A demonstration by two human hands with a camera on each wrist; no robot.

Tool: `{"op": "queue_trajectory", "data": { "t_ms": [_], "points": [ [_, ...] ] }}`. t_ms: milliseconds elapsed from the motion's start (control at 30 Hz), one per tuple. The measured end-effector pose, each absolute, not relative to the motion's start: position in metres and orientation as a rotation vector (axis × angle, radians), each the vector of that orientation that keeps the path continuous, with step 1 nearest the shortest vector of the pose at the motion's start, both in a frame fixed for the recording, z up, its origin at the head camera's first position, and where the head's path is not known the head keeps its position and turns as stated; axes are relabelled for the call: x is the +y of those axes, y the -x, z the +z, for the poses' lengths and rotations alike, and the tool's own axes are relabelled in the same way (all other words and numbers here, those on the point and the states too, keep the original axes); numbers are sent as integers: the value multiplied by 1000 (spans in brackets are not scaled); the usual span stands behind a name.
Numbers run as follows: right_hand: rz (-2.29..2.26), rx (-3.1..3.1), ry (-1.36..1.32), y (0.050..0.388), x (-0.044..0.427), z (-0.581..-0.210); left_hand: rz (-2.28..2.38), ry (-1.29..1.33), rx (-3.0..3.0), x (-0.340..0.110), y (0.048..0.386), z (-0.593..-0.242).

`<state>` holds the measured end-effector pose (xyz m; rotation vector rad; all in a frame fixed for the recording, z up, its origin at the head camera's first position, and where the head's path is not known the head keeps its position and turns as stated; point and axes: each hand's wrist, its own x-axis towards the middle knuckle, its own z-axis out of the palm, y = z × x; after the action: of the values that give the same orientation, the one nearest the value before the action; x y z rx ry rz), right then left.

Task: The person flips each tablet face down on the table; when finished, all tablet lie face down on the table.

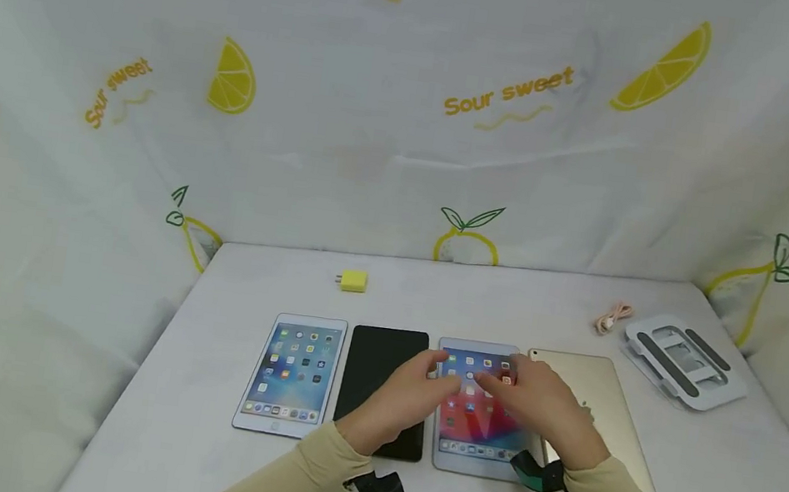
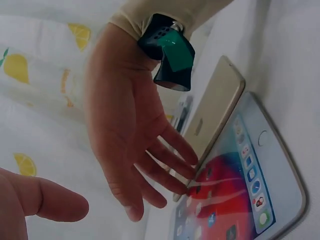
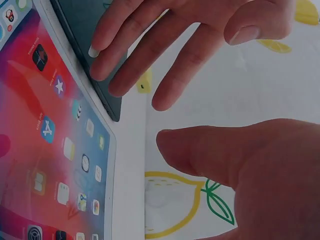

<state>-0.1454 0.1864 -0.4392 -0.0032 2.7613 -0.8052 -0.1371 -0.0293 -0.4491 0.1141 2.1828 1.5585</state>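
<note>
Four tablets lie in a row, several app icons glowing on two of them. Over the red-and-blue screen of a white tablet [image 1: 472,421] hover both hands, thumbs toward each other. The left hand [image 1: 398,402] reaches across a dark tablet or cover [image 1: 374,361], fingertips by the white tablet's left edge. Near its right edge is the right hand [image 1: 549,406], its fingers loosely extended in the left wrist view [image 2: 127,115]. Neither hand holds anything; whether fingertips touch the tablet, I cannot tell. Right of it a gold tablet [image 1: 608,394] lies back up, partly hidden by the right hand.
Another white tablet [image 1: 297,371] with a lit blue screen lies at the far left. Behind the row sits a yellow charger plug [image 1: 353,281]. A coiled pink cable [image 1: 613,318] and a white-and-grey folded stand [image 1: 684,361] lie at back right. Lemon-print cloth [image 1: 342,188] hangs behind.
</note>
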Motion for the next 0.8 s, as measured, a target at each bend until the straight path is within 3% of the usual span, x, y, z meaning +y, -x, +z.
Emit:
{"op": "queue_trajectory", "data": {
  "t_ms": [800],
  "points": [
    [-719,2809,-52,142,171,-446,1559,-143,2111,-40,145,-455]
  ]
}}
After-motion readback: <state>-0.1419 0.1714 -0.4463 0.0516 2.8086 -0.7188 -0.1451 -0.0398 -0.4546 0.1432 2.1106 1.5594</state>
